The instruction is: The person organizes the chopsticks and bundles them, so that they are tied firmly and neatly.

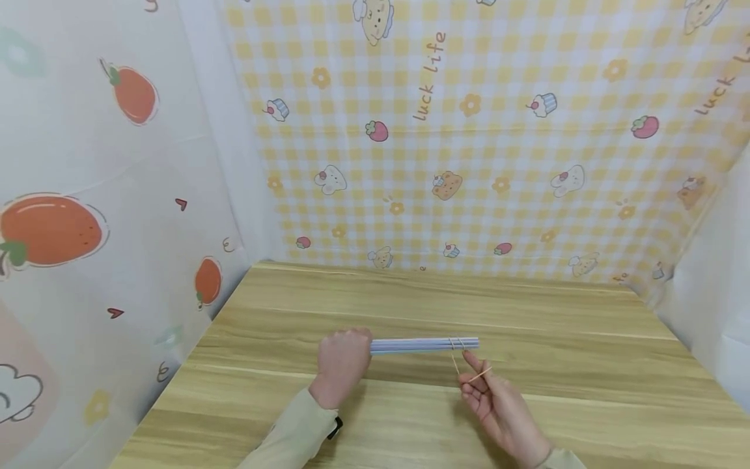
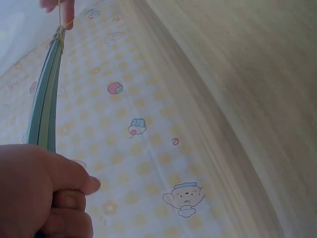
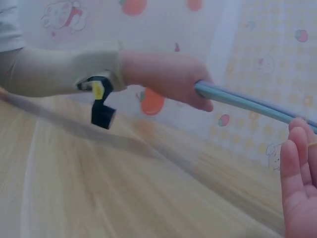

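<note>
My left hand (image 1: 344, 361) grips one end of a bundle of thin, straw-like pastel sticks (image 1: 410, 346), fingers wrapped round it. The bundle extends to the right, close over the table in the head view. Near its far end a thin yellowish rubber band (image 1: 456, 362) is looped round the sticks. My right hand (image 1: 498, 407) holds the stretched part of that band with its fingers, just below the sticks' tip. Seen from the left wrist, the band (image 2: 61, 37) wraps the sticks (image 2: 47, 99) near the right fingertips (image 2: 69, 15). In the right wrist view the band is mostly cut off.
Under both hands lies a wood-grain table (image 1: 328, 299). A yellow checked cloth (image 1: 410, 163) with printed cartoons hangs behind it, and a white printed cloth (image 1: 146, 163) borders the left side. Another pale cloth (image 1: 715, 260) stands along the right.
</note>
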Demonstrator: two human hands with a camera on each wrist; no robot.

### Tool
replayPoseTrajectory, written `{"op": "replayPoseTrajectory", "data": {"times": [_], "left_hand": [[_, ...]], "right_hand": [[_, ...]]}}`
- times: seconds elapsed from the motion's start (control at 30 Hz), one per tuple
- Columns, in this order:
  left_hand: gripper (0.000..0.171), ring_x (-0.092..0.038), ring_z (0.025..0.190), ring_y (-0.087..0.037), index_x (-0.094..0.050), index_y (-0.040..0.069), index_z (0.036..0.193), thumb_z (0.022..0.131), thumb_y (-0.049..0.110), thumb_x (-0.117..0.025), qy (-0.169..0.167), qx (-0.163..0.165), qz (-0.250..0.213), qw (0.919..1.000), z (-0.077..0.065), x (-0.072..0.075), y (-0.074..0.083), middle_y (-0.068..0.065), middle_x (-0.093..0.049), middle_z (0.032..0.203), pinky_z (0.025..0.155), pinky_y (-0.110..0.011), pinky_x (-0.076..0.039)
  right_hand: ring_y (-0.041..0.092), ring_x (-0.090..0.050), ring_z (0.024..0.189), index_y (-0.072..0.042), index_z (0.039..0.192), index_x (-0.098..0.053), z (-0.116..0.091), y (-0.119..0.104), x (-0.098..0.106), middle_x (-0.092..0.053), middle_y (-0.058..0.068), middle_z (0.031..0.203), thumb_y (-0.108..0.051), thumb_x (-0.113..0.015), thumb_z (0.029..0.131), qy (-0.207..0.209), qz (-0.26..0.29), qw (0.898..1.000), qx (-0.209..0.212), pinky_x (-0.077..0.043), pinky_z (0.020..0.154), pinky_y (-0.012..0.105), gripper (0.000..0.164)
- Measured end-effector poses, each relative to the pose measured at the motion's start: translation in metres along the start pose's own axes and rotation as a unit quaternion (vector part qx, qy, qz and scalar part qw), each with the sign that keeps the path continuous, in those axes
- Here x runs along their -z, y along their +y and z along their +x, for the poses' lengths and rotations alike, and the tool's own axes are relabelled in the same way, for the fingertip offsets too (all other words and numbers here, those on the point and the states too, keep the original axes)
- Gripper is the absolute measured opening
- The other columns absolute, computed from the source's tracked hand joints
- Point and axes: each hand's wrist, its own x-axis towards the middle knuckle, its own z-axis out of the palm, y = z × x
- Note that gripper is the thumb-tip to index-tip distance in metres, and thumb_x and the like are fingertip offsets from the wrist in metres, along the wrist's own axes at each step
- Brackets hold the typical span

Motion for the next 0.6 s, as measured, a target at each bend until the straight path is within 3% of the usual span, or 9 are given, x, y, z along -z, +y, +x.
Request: {"op": "replayPoseTrajectory", "data": {"times": [0.1,0.27,0.4,0.6], "left_hand": [[0.036,-0.006,0.047,-0.006,-0.021,0.019,0.049,0.059,-0.004,-0.047,0.024,-0.025,0.002,0.9994,0.000,0.001,-0.002,0.007,-0.008,0.050,0.039,-0.019,-0.004],[0.032,-0.004,0.049,-0.006,-0.018,0.020,0.051,0.061,-0.003,-0.038,0.038,-0.066,-0.012,0.9970,0.001,0.003,-0.002,0.008,-0.007,0.051,0.042,-0.019,-0.002],[0.034,-0.004,0.049,-0.006,-0.018,0.019,0.052,0.063,-0.005,-0.038,0.039,-0.079,-0.032,0.9956,0.002,0.005,-0.001,0.007,-0.008,0.050,0.042,-0.019,-0.001],[0.036,-0.004,0.048,-0.005,-0.019,0.019,0.050,0.063,-0.004,-0.043,0.049,-0.086,-0.040,0.9943,0.005,0.007,0.000,0.007,-0.009,0.049,0.041,-0.018,-0.001]], "right_hand": [[0.011,-0.065,0.094,-0.009,0.116,-0.061,0.002,-0.009,0.001,-0.070,0.005,0.103,-0.032,-0.016,0.104,0.023,0.008,1.000,-0.020,-0.051,0.087,0.021,0.052],[0.012,-0.065,0.091,-0.013,0.100,-0.057,0.003,-0.024,-0.001,-0.071,0.005,0.100,-0.034,-0.019,0.104,0.037,-0.011,0.998,-0.053,-0.051,0.085,0.023,0.044],[0.009,-0.065,0.086,-0.013,0.100,-0.058,0.005,-0.032,-0.003,-0.071,0.002,0.097,-0.029,-0.020,0.105,0.031,-0.070,0.995,-0.063,-0.052,0.081,0.021,0.042],[0.001,-0.062,0.069,-0.014,0.093,-0.065,0.010,-0.033,-0.007,-0.071,-0.004,0.084,-0.019,-0.030,0.105,0.068,-0.169,0.981,-0.061,-0.051,0.064,0.015,0.038]]}}
